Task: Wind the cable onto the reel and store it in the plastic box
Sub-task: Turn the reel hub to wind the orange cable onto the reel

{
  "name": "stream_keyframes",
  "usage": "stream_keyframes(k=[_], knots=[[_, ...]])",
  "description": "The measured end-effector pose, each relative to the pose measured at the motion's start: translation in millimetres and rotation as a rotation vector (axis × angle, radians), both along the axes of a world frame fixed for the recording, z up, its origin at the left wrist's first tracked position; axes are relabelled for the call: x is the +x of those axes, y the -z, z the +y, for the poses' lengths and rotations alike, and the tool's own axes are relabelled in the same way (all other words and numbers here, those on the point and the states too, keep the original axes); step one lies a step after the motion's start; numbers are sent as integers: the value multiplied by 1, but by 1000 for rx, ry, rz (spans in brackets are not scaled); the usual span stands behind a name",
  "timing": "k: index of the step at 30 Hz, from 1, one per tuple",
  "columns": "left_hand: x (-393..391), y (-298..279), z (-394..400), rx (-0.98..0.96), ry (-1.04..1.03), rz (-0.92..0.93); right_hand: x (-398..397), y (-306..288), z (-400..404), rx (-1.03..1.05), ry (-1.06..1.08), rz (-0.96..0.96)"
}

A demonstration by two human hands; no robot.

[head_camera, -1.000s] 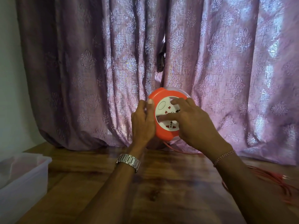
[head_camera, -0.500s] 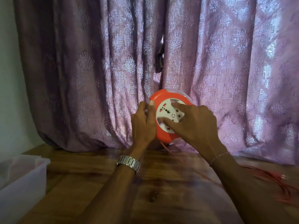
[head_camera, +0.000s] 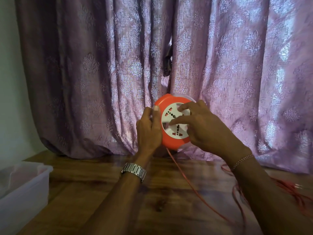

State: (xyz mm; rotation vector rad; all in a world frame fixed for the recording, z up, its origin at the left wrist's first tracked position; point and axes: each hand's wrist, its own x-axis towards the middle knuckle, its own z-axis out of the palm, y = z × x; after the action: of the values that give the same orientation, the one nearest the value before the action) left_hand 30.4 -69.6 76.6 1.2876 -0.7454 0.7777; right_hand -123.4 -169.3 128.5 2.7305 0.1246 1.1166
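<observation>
While the round orange plastic cable reel (head_camera: 171,141) is held upright above the brown wooden table (head_camera: 105,197), in front of the mauve patterned curtain (head_camera: 101,65), much cable is not yet wound. Left hand (head_camera: 148,131) grips the reel's left rim, thumb over the front edge. Right hand (head_camera: 201,128) has its fingers curled against the white socket face (head_camera: 171,122), apparently turning it; a firm pinch cannot be confirmed.

Thin orange cable (head_camera: 194,189) drops from the reel's underside and runs right of the reel into a loose tangle (head_camera: 288,189) on the table.

Risks, judged:
- Tangle right of the reel may knot or snag as it is drawn in, stalling the winding.
- Slack line could lay unevenly or jump the rim.
- One-sided left grip may slip if the cable tugs.

Translucent white plastic box (head_camera: 23,187) sits well left of the reel, lower down.
</observation>
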Motion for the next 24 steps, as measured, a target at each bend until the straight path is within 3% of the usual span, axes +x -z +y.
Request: stream_keyframes(k=[5, 13, 18, 24], knots=[[-1, -2, 2, -18, 11, 7, 0, 0, 6, -72, 56, 86], [-8, -5, -1, -13, 0, 3, 5, 8, 1, -84, 130, -157], [-11, -6, -3, -53, 2, 54, 13, 12, 4, 97, 193, -413], [-18, -9, -6, -49, -33, 95, 12, 9, 1, 31, 189, -444]])
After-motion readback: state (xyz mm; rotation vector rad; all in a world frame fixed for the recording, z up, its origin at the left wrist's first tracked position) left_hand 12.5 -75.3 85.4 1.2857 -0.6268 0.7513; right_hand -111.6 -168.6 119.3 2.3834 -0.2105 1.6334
